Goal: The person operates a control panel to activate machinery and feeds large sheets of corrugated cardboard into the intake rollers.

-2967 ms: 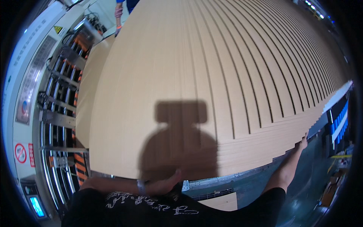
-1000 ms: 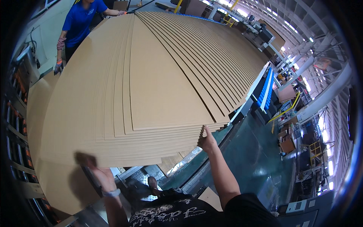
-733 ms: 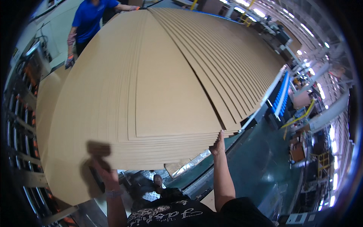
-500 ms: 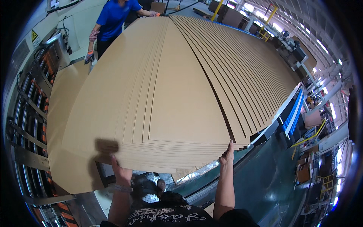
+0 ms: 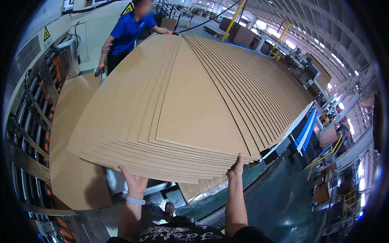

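A fanned stack of large brown cardboard sheets (image 5: 194, 109) spreads out in front of me, its near edges stepped. My left hand (image 5: 135, 183) grips the near left part of that edge. Its thumb lies up against the sheets, and its other fingers are hidden underneath. My right hand (image 5: 235, 168) holds the near right corner, with its fingers pressed on the stepped edges. Below and left of the stack lies another cardboard sheet (image 5: 75, 178), with a shadow on it. At the far end, a co-worker's gloved hand (image 5: 172, 33) touches the stack.
The co-worker in a blue shirt (image 5: 131, 30) stands at the far left. A roller conveyor (image 5: 28, 133) with metal bars runs along the left. A blue-edged conveyor (image 5: 304, 131) and a yellow rail (image 5: 324, 152) are on the right. Green floor (image 5: 275, 190) shows below right.
My view has tilted upward, so the co-worker shows lower. The stack's near left edge now stands apart above the lower sheet, with my left hand at it. My right hand keeps its hold.
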`<state>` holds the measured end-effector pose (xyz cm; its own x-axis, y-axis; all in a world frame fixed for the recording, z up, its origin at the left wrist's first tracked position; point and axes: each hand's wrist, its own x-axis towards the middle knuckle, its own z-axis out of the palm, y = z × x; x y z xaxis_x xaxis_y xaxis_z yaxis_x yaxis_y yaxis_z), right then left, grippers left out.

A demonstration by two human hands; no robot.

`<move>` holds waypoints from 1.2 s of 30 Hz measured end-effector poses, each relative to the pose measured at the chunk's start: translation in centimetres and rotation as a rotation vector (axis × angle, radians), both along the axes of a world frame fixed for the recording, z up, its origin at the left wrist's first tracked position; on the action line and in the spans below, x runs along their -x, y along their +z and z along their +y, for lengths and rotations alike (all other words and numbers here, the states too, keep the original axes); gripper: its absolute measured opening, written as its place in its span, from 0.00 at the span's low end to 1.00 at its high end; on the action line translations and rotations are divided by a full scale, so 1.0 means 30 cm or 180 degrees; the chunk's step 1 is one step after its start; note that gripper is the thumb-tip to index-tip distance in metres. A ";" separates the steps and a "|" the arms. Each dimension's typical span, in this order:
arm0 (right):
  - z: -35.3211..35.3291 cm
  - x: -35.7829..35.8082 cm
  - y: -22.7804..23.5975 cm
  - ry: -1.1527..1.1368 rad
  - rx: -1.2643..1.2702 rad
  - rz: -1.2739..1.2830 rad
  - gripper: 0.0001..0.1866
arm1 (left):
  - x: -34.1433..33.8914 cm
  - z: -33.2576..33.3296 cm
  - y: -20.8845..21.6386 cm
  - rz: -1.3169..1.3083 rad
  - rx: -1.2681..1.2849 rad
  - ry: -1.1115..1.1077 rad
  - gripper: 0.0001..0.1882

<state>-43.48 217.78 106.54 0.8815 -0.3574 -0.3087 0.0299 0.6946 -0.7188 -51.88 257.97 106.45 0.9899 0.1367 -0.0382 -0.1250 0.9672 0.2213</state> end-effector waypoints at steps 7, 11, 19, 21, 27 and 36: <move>0.124 0.068 0.044 -0.0288 0.0485 0.0631 0.28 | 0.030 -0.008 -0.068 -0.0391 0.1043 -0.0293 0.39; 0.070 0.059 -0.042 0.0152 0.0359 0.0028 0.29 | -0.081 -0.066 -0.250 0.0338 0.0522 -0.0225 0.30; 0.081 0.076 -0.124 0.0133 0.0262 0.0064 0.29 | -0.169 -0.181 -0.366 0.0077 0.0325 -0.0788 0.30; 0.149 0.075 -0.066 0.0026 0.0229 0.0648 0.29 | -0.166 -0.145 -0.377 0.0083 0.0240 -0.0746 0.30; 0.105 0.055 0.012 -0.0078 0.0249 -0.0051 0.27 | -0.223 -0.158 -0.306 -0.0105 0.0257 -0.0917 0.30; 0.117 0.020 0.006 -0.0410 -0.0089 -0.0245 0.20 | -0.233 -0.105 -0.134 -0.0054 0.0614 -0.0941 0.30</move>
